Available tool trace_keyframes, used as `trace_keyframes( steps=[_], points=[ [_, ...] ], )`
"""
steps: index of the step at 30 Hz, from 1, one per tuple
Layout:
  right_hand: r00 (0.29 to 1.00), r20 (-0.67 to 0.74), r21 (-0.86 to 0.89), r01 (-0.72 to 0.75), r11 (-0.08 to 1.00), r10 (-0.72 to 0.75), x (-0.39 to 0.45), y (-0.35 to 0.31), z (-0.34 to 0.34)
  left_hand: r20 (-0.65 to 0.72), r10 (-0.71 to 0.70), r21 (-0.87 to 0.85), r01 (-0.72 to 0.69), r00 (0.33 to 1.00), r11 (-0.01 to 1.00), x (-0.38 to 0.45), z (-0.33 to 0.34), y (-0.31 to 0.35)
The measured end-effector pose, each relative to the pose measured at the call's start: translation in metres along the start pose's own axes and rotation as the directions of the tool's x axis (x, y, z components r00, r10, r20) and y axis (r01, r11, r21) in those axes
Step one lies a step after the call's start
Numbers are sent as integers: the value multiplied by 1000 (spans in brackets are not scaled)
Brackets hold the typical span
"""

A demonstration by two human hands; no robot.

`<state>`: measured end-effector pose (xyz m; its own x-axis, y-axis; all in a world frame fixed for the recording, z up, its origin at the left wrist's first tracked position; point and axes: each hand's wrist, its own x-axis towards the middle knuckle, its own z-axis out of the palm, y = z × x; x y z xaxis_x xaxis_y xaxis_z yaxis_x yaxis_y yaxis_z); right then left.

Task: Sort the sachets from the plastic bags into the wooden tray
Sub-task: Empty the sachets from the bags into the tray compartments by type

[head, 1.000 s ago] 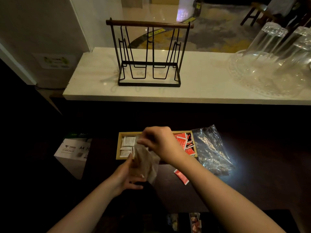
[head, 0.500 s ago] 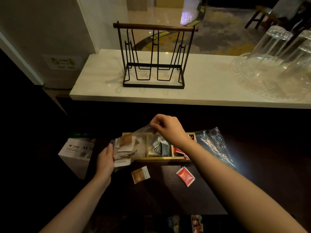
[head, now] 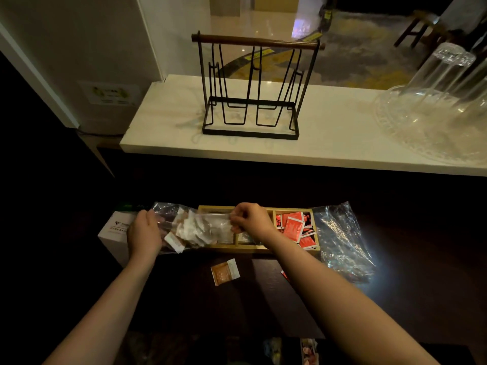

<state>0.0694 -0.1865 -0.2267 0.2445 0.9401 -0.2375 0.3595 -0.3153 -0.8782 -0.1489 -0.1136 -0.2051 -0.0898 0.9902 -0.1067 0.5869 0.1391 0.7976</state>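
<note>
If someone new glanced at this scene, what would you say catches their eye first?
Probably both hands stretching a clear plastic bag of pale sachets over the wooden tray: left hand at one end, right hand pinching the other. Next, red sachets in the tray's right compartment.

The left compartment of the wooden tray [head: 259,248] is covered by the clear plastic bag [head: 195,227] stretched across it, so what lies inside cannot be told. The right forearm hides most of a red sachet [head: 284,275] near the table's front edge (only a corner shows). Print on the white box [head: 116,227] at the table's left edge is too small to read. Glassware [head: 442,83] is cut off at the right.
</note>
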Motion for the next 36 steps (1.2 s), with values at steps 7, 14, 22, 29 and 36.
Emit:
trace_keyframes(
  steps=[7, 14, 22, 29, 36],
  points=[
    [993, 27, 153, -115, 981, 112, 3, 17, 19, 4, 66, 7, -66, 998, 998, -6, -1, 22],
    [994, -11, 216, -102, 971, 107, 3, 17, 15, -3, 319, 103, -317, 948, 943, -5, -3, 46],
    [992, -26, 276, -115, 954, 127, 0, 21, 13, 42, 470, 141, -471, 882, 871, 2, 5, 61],
    [993, -43, 306, -95, 947, 114, -1, 19, 11, 67, 556, 186, -558, 828, 809, 1, 4, 82],
    [993, -23, 347, -101, 932, 117, -4, 20, 10, 138, 555, 273, -571, 820, 775, 2, 3, 91]
  ],
)
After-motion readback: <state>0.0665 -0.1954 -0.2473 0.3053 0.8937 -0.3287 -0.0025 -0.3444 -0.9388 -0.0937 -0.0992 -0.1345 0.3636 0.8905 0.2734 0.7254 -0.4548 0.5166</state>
